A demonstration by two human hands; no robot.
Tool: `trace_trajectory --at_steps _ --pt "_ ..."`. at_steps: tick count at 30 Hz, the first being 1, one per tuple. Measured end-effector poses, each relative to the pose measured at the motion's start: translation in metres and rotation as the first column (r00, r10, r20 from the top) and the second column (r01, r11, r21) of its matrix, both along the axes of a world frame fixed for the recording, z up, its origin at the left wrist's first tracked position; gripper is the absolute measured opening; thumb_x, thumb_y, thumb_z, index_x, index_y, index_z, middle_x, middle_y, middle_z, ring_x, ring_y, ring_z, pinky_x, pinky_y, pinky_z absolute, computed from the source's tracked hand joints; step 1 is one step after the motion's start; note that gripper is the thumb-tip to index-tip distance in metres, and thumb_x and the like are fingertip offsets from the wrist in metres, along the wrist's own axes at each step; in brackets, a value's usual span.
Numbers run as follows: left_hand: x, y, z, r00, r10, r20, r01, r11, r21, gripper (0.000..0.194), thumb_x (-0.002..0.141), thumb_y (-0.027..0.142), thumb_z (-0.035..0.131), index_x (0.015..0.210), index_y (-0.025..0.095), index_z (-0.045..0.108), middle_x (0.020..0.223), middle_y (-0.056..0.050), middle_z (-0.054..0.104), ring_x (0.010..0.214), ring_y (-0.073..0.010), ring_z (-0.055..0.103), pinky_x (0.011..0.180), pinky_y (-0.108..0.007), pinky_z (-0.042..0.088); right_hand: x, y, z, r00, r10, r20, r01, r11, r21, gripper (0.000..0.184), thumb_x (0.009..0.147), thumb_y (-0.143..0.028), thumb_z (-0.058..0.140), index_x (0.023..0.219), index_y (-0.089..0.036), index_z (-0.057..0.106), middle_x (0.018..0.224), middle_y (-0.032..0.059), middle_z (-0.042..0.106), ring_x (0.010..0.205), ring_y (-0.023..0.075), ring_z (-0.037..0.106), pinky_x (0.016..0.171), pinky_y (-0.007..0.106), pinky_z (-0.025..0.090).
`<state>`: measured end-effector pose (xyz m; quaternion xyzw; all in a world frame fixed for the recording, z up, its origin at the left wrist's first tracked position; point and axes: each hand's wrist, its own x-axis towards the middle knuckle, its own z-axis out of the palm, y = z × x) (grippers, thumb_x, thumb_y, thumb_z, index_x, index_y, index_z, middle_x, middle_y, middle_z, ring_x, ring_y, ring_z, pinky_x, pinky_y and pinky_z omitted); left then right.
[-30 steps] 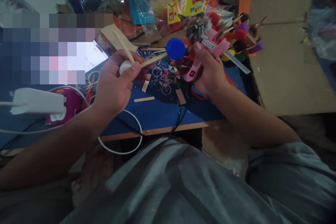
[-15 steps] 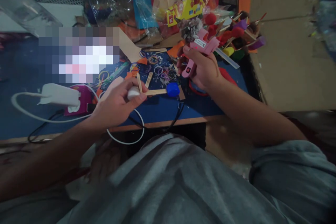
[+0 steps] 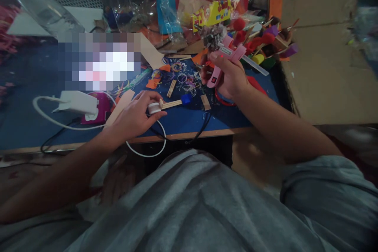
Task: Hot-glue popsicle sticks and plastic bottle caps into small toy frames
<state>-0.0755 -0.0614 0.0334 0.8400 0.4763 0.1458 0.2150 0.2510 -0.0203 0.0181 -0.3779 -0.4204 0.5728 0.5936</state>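
Note:
My left hand is closed, with thumb and fingers around a white bottle cap. Flat wooden sticks reach rightward from that cap to a blue cap at their far end. A pink hot glue gun is gripped in my right hand; its front end points away from me, with a clear glue stick sticking out at the right. The gun is held apart from the stick piece. Some fingers of the right hand are hidden behind the handle.
Short sticks, rubber bands and scraps litter the blue table. A purple power adapter with a white charger and cables lies left. Behind are a plastic bottle and colourful craft pieces; cardboard stands right.
The stick piece has turned in my left hand: the stick that pointed up is now seen nearly end-on. The blue cap has shifted left. The glue gun stays in my right hand.

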Motion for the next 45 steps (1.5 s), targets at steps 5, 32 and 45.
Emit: trace_trajectory --at_steps 5,32,45 --pt "-0.004 0.006 -0.006 0.993 -0.116 0.033 0.115 0.993 0.026 0.033 0.110 0.057 0.076 0.121 0.026 0.073 0.131 -0.011 0.083 0.135 -0.0365 0.076 0.116 -0.050 0.062 0.001 -0.001 -0.001 1.000 0.010 0.023 -0.010 1.000 -0.030 0.056 0.080 -0.076 0.099 0.098 -0.032 0.070 0.102 0.0061 0.072 0.097 0.0304 0.074 0.067 0.045 0.062" --pt "-0.010 0.014 0.010 0.977 -0.184 0.111 0.164 0.972 0.167 0.046 0.118 0.059 0.054 0.136 0.028 0.083 0.144 -0.009 0.089 0.147 -0.0358 0.079 0.132 -0.058 0.060 -0.002 -0.003 0.003 0.999 -0.029 0.045 0.030 0.999 -0.011 0.047 0.079 -0.066 0.101 0.093 -0.033 0.072 0.099 0.0012 0.072 0.075 0.0203 0.064 0.059 0.038 0.053" --pt "-0.012 0.018 0.053 0.993 0.006 0.118 -0.062 0.877 0.476 0.048 0.122 0.058 0.056 0.146 0.023 0.079 0.166 -0.004 0.080 0.158 -0.0292 0.074 0.141 -0.064 0.056 0.000 -0.001 0.000 0.999 0.020 0.027 -0.021 0.999 0.043 0.036 0.076 -0.046 0.088 0.097 -0.031 0.063 0.093 -0.0003 0.067 0.071 0.0195 0.063 0.061 0.039 0.061"
